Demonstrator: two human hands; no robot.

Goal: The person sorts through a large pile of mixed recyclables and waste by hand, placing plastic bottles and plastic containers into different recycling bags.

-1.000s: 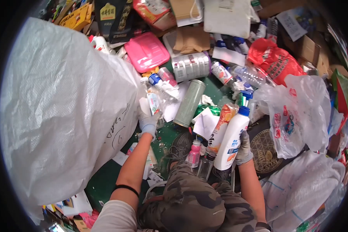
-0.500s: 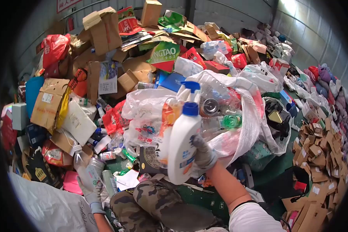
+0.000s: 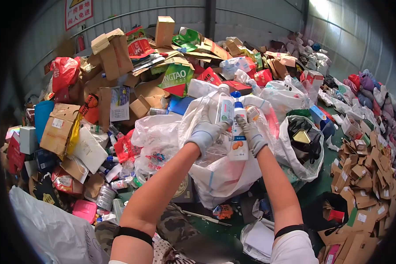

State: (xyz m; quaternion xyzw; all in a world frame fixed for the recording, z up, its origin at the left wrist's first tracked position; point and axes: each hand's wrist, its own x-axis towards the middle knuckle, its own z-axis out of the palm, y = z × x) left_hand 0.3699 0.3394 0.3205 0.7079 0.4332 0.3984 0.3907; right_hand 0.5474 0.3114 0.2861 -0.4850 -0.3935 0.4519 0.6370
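Both hands wear grey-white gloves and reach over an open white woven sack (image 3: 220,185). My right hand (image 3: 253,137) is closed around a white plastic bottle (image 3: 239,152) with a blue top and an orange picture on its label, tilted away from me. Beside it, my left hand (image 3: 208,133) grips a clear plastic bottle (image 3: 225,105) with a pale label; its fingers partly hide the lower end. The two bottles are side by side over the sack's mouth. Crumpled clear plastic bags (image 3: 156,141) bulge out at the sack's left side.
A heap of cardboard boxes (image 3: 114,55) and packaging rises behind. On the right stand a white bag with a black liner (image 3: 301,152) and a pile of flattened cardboard (image 3: 361,176). A large white sack (image 3: 53,224) is at front left; loose bottles (image 3: 105,196) lie near it.
My left hand has brought the clear bottle up from the lower left to the sack. My right hand has carried the white bottle forward and right, beside it.
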